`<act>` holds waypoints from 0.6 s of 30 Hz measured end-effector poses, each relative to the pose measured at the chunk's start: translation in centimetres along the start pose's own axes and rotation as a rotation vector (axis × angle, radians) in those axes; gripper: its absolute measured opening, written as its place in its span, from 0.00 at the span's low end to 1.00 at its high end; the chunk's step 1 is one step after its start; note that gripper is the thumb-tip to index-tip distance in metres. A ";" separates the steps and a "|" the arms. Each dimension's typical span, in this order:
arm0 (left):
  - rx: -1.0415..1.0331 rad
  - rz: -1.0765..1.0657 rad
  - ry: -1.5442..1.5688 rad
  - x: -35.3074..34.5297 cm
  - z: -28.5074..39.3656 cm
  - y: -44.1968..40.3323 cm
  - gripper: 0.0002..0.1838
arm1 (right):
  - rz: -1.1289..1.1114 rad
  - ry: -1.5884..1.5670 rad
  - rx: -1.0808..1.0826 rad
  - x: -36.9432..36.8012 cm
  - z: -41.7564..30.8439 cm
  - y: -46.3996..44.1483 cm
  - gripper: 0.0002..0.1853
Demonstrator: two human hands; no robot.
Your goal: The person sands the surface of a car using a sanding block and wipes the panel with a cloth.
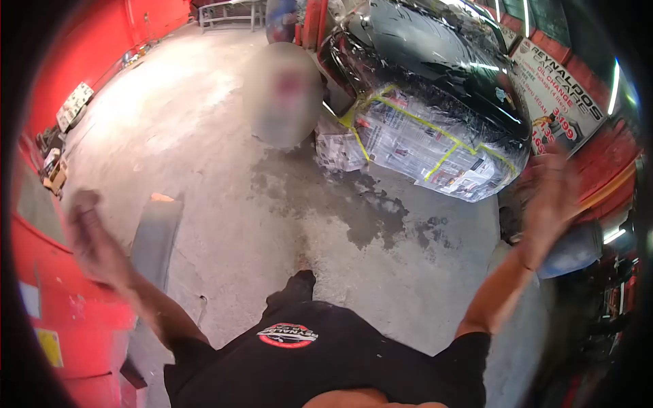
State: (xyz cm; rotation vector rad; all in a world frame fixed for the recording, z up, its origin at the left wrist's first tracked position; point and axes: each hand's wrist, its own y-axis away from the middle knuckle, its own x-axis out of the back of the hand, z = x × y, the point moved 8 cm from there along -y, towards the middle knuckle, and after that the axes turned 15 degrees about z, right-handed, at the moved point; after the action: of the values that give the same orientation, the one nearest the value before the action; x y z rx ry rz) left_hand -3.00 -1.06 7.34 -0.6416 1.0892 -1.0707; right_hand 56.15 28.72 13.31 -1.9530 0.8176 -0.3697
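Observation:
My left hand [92, 238] is raised out to the left, above the floor beside a red cabinet-like surface [88, 319]. Motion smears its fingers, and I see no object in it. On the other side, my right hand [552, 197] is lifted with fingers stretched upward, also blurred, and nothing shows in it. Ahead of me stands a black car [435, 47], its lower end wrapped in newspaper [422, 139] and clear plastic held with yellow tape [445, 160]. My right hand appears close to the car's right corner in the view, but no contact can be made out.
A blurred oval [282, 95] hides whatever is left of the car. Dark wet patches [367, 211] mark the concrete floor. A long grey board [156, 238] lies at left. A blue drum-like container [571, 255] and a sign [558, 95] stand right; a metal bench [231, 15] is far back.

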 end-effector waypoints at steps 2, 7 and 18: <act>-0.027 -0.033 0.120 -2.2 1.5 -1.2 0.15 | 0.035 -0.055 0.432 -1.0 -5.9 -4.3 0.17; 0.012 -0.344 0.807 -27.1 7.9 7.6 0.14 | -0.223 -0.402 0.767 -11.5 -8.6 -6.7 0.18; 0.223 -0.701 1.207 -59.3 15.5 25.2 0.11 | -0.303 -0.530 0.537 -29.0 11.3 -12.7 0.14</act>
State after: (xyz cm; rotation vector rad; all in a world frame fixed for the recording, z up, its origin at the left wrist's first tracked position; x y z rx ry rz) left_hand 16.12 62.02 14.39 -0.1157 1.7599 -2.3002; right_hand 46.26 59.96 20.78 -1.5485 0.0607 -0.2011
